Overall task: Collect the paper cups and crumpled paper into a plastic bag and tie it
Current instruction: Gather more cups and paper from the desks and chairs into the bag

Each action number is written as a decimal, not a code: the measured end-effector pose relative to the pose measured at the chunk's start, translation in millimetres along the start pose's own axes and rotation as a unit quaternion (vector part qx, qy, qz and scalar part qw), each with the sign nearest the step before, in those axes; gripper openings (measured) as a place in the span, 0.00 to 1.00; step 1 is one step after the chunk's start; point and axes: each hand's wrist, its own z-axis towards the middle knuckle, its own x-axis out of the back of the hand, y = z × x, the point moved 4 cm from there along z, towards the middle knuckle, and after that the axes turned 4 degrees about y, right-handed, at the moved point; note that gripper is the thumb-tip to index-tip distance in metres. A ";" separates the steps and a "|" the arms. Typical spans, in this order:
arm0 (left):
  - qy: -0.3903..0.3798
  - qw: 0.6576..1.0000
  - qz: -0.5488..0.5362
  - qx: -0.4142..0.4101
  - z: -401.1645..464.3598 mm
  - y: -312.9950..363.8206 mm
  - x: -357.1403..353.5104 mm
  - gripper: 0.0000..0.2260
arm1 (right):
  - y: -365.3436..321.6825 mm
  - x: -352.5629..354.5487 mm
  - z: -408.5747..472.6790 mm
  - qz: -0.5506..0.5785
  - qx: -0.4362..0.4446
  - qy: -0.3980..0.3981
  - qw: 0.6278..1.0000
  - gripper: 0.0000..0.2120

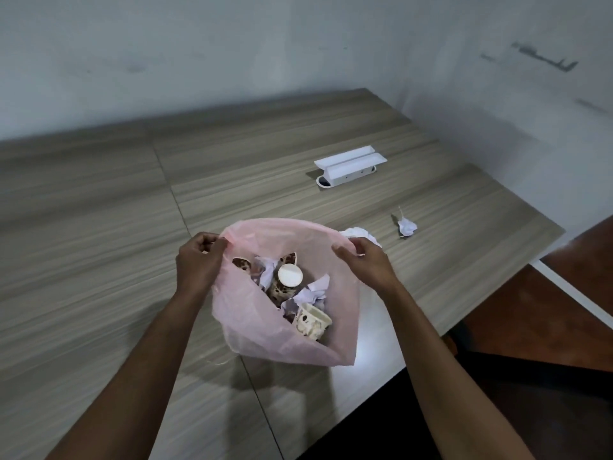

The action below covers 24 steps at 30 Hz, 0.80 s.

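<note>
A pink plastic bag (262, 330) stands wide at its mouth on the wooden table (99, 227). My left hand (199, 260) pinches the bag's left rim. My right hand (363, 260) grips the right rim. Inside the bag lie several paper cups, among them a brown-patterned one with its white base up (289, 277) and a cream one on its side (313, 320), mixed with crumpled paper (315, 290). On the table just behind my right hand sits a crumpled white paper ball (360, 232), partly hidden. Farther right lies a smaller crumpled scrap (406, 225).
A white plastic cable-port cover (348, 166) stands raised on the table behind the bag. The table's right edge (497, 293) runs diagonally, with reddish floor beyond. A pale wall closes the back and right.
</note>
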 end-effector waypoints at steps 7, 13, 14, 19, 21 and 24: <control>0.037 0.999 0.017 0.016 -10.7 4.7 -40.6 0.03 | 70.3 14.1 35.1 -0.009 -0.073 0.083 0.994 0.13; 0.053 0.998 0.028 0.020 -21.8 4.2 -57.3 0.05 | 122.8 -4.2 72.6 -0.111 -0.058 0.004 0.992 0.24; 0.052 0.998 0.032 0.018 -22.1 4.3 -58.9 0.05 | 127.0 -8.8 79.8 -0.126 -0.051 -0.010 0.991 0.24; 0.047 0.998 0.050 -0.001 -27.4 5.8 -60.1 0.05 | 162.2 -41.4 104.6 -0.206 -0.031 -0.051 0.977 0.14; 0.046 0.998 0.053 -0.007 -31.1 4.7 -59.9 0.04 | 154.3 -41.0 89.1 -0.183 -0.005 -0.010 0.983 0.11; 0.039 0.998 0.057 0.000 -35.7 -0.1 -59.1 0.02 | 159.1 -39.9 75.0 -0.127 -0.016 0.017 0.992 0.10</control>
